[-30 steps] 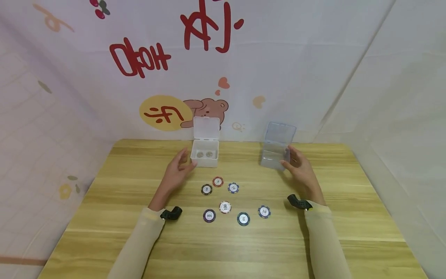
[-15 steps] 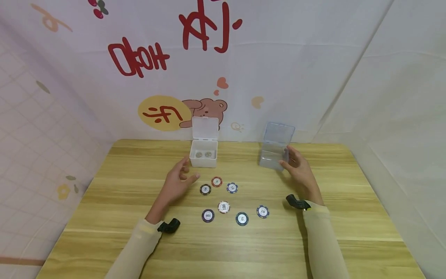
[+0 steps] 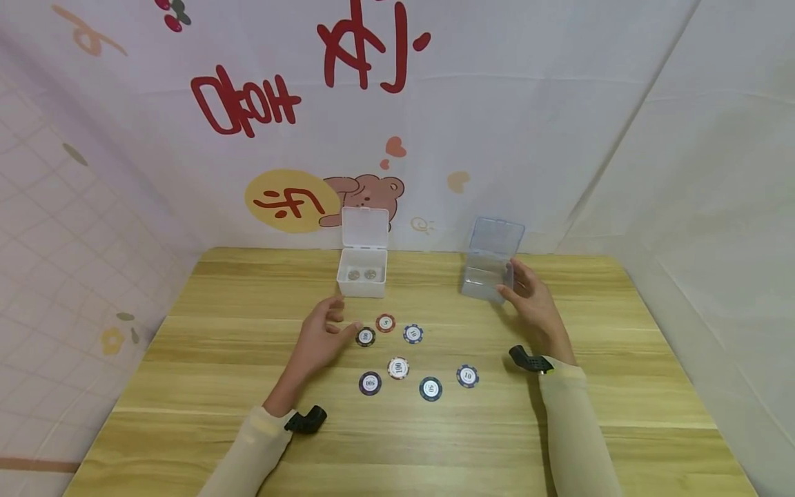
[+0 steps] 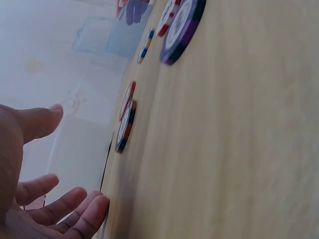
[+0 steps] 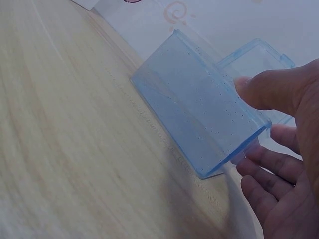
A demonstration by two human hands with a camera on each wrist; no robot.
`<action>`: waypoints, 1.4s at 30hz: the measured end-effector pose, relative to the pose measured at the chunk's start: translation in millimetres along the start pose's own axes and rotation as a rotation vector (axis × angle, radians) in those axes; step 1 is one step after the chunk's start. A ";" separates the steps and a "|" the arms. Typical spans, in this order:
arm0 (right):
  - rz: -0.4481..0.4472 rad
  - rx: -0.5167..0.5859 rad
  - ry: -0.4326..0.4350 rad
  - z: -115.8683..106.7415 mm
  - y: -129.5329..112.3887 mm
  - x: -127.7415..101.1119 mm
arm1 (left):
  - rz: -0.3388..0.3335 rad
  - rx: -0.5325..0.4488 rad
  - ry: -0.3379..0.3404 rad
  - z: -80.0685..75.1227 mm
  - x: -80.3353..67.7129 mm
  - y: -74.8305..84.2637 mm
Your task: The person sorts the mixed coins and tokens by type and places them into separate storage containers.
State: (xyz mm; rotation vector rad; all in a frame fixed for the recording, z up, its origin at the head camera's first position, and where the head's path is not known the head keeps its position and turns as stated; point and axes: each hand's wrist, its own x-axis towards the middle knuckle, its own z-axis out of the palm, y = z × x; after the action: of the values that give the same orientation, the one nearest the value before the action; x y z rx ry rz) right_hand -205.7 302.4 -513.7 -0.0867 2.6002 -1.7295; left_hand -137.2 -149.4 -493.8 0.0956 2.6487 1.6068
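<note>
My left hand (image 3: 319, 338) hovers over the table, fingers loosely spread and holding nothing. Its thumb is close to a black poker chip (image 3: 365, 337); a red poker chip (image 3: 385, 323) lies just beyond. In the left wrist view, a gap shows between the fingers and the chips. With my right hand (image 3: 535, 304) I hold the near right corner of a clear blue plastic box (image 5: 199, 104), thumb at the front rim and fingers along the side. Its lid (image 3: 497, 237) stands up, and no chips show inside.
A white box (image 3: 362, 288) with raised lid holds two silvery round pieces (image 3: 370, 274). Also on the wooden table (image 3: 497, 449) lie blue chips (image 3: 413, 334), a white-and-red chip (image 3: 398, 368), a purple chip (image 3: 370, 383) and a green chip (image 3: 430, 388). A printed cloth hangs behind.
My left hand has left the white box's side and come down toward me, its thumb now near the black chip. The right hand stays at the blue box.
</note>
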 end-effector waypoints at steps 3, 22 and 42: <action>0.000 0.002 -0.002 -0.8 -1.2 0.0 | 0.001 0.036 -0.029 4.3 -2.9 3.4; -0.039 0.013 -0.010 -3.2 -5.2 -2.0 | 0.095 0.261 -0.144 20.1 -1.6 6.2; -0.046 0.030 -0.011 0.1 -0.2 -2.5 | 0.141 0.258 -0.147 19.8 -3.0 6.0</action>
State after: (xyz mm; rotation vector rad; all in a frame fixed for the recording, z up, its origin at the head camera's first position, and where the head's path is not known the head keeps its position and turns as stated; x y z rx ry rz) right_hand -203.2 302.4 -513.6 -0.1566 2.5846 -1.7765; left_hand -132.7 -129.3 -497.6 0.4003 2.7699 1.2260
